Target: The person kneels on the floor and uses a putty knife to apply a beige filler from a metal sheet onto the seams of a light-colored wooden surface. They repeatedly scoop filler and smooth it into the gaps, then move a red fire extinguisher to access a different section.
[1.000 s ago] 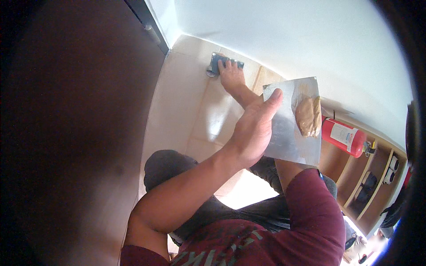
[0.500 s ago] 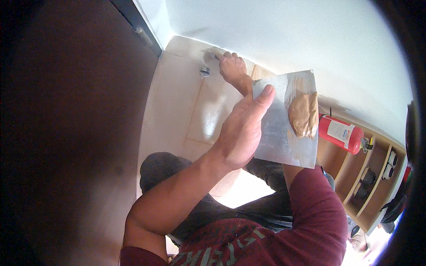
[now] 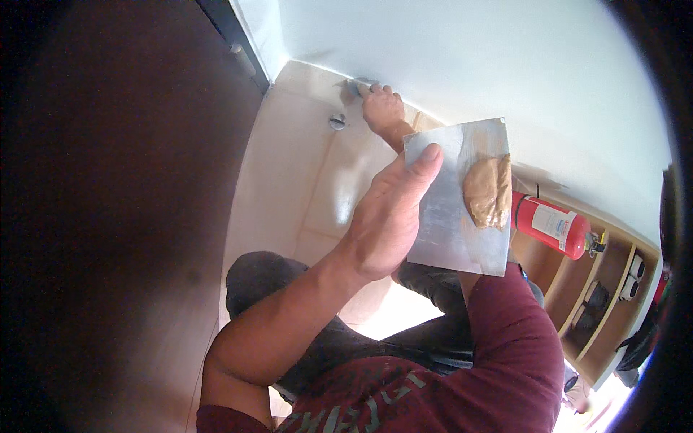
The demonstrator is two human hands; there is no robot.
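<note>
Holding a flat silver-grey rectangular metal plate [image 3: 443, 225] in the bare left hand [image 3: 388, 224], between 2 and 3 o'clock from frame centre. Clamping it at its 9 o'clock edge, thumb pressed on the face near 10 o'clock, other fingers hidden behind. Face toward camera.

Carrying one lump of tan-brown paste [image 3: 488, 191] on the plate's 3 o'clock side, right out to the edge. Looks thick, smooth and a bit glossy; rounded toward 9 o'clock, creased and rougher toward 5 o'clock. Smeared thin in tan streaks near the plate's 1 o'clock. Elsewhere bare metal, dull with a pale sheen.

Reaching past the plate with the bare right hand [image 3: 383, 108], between 12 and 1 o'clock from centre, low at the foot of a plain white wall [image 3: 469, 65]. Fingers curled on a small blue-grey tool [image 3: 354, 88] poking out at the hand's 10 o'clock; mostly hidden, can't tell full shape.

Also in view: beige tiled floor [image 3: 285, 155] with tan joints, round shiny metal disc [image 3: 337, 121] between the right hand's 8 and 9 o'clock, dark brown door [image 3: 130, 216] at 9 o'clock, red cylindrical fire extinguisher [image 3: 552, 225] at 3 o'clock, light wooden shelf unit [image 3: 576, 281] near 4 o'clock.
</note>
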